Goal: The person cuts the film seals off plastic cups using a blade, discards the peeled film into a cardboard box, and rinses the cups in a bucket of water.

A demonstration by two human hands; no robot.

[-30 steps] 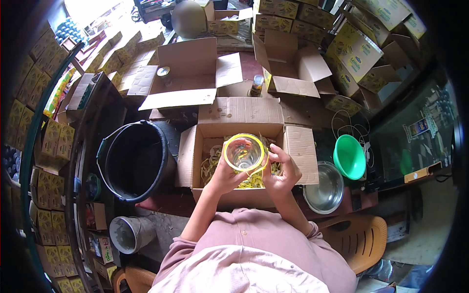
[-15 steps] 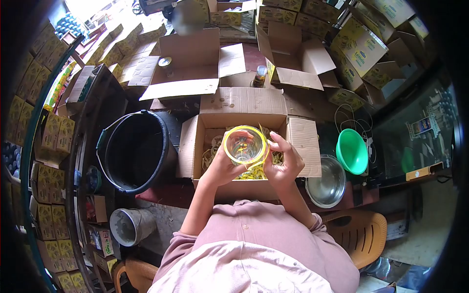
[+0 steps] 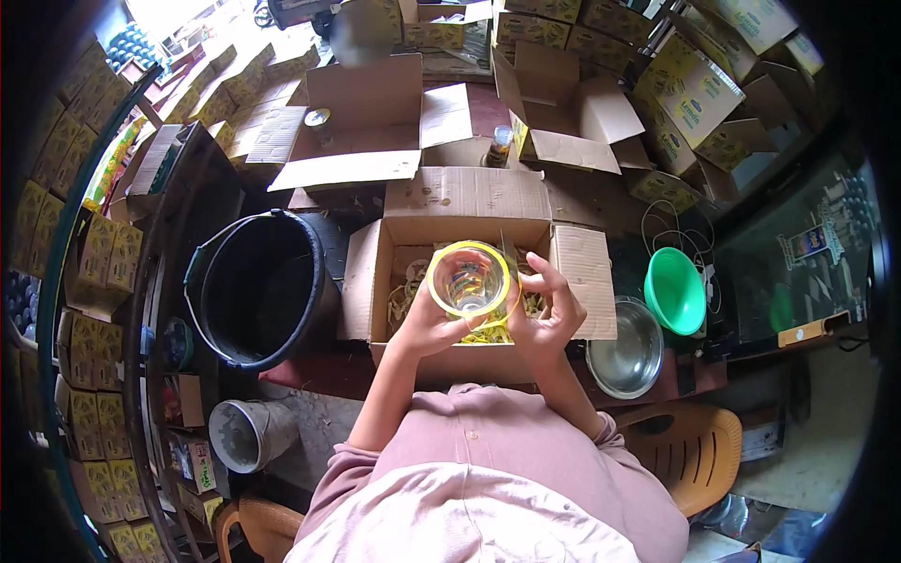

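Note:
A clear, round jar [image 3: 469, 293] with a bright yellow band around its rim is tilted so its open mouth faces me. My left hand [image 3: 427, 319] is wrapped around the left side of this jar. At its right edge my right hand [image 3: 546, 310] has thumb and fingers bent close together on a thin yellow strip [image 3: 512, 302] beside the rim. Both hands are over an open cardboard box [image 3: 383, 281], where curled yellow scraps [image 3: 488, 335] lie. Part of the box's contents is hidden by the jar and hands.
On the left stands a large black bucket [image 3: 310, 324]; below it is a grey bucket [image 3: 246, 436]. A green bowl [image 3: 676, 289] and a metal bowl [image 3: 627, 361] sit to the right. Open cartons [image 3: 361, 103] and a small jar [image 3: 498, 147] are farther back. Stacked yellow boxes line both sides.
The jar has shifted very slightly left and its mouth has turned a little. My right fingers have changed their bend slightly beside the rim.

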